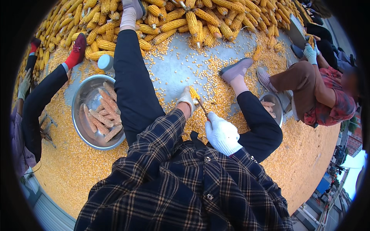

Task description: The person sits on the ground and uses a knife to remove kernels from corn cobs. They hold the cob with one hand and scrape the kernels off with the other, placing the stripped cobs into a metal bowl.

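Observation:
My left hand [186, 101], in a pale work glove, grips an ear of corn [193, 93] that still shows yellow kernels. My right hand [221, 132] wears a white knit glove and is closed around the handle of a thin metal tool [201, 106], perhaps a screwdriver. The shaft points up and left, and its tip meets the ear close to my left fingers. Part of the ear is hidden behind the left glove. Loose corn kernels [199, 127] lie beneath both hands, between my legs.
A large heap of corn ears [173, 20] rises ahead of my feet. Left of me, a metal basin [75, 124] holds several bare cobs [99, 118]; a light-blue lidded container [105, 62] stands behind it. Another metal basin [279, 105] is at right. Co-workers sit on both sides, one with striped gloves [310, 54].

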`<action>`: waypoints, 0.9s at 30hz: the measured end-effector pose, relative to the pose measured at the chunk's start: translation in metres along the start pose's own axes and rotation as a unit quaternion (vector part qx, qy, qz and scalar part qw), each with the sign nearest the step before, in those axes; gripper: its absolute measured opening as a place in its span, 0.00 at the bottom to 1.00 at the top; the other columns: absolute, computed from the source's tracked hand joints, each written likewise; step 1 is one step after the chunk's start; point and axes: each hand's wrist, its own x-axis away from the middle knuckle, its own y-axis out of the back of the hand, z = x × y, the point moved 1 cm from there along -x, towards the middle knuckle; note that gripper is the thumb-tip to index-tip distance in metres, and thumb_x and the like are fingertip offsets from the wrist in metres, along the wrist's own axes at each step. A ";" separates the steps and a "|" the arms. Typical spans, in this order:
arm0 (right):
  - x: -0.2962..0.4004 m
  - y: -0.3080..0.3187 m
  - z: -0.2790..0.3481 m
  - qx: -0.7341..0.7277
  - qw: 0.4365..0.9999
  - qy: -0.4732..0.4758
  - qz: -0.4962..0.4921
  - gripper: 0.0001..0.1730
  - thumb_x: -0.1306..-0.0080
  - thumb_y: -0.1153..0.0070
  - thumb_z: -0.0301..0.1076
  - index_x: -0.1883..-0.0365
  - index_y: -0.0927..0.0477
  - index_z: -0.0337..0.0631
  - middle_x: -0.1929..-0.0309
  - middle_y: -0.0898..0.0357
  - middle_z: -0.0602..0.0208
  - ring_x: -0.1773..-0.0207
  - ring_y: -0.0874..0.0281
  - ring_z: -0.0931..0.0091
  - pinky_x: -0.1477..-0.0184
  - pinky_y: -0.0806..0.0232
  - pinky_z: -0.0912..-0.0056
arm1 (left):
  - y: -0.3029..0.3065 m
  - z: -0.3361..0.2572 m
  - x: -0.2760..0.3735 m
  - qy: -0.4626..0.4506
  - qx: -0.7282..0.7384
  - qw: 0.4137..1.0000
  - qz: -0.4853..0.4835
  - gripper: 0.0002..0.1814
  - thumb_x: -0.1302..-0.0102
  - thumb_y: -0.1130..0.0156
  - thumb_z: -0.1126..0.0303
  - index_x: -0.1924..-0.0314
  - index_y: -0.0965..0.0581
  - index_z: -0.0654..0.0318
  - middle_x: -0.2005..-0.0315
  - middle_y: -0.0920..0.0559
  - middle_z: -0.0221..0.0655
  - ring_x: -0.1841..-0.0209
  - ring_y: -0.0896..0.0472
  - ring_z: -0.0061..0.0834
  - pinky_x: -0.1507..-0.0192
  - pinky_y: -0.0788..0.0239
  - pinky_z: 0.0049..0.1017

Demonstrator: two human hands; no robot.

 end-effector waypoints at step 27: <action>-0.031 -0.009 -0.015 -0.052 0.996 -0.049 0.056 0.16 0.35 0.49 0.42 0.54 0.20 0.43 0.65 0.18 0.47 0.60 0.19 0.54 0.56 0.29 0.53 | 0.019 0.011 -0.016 -0.081 -0.197 0.977 -0.009 0.33 0.31 0.53 0.38 0.39 0.29 0.57 0.48 0.23 0.36 0.51 0.24 0.36 0.53 0.27 0.45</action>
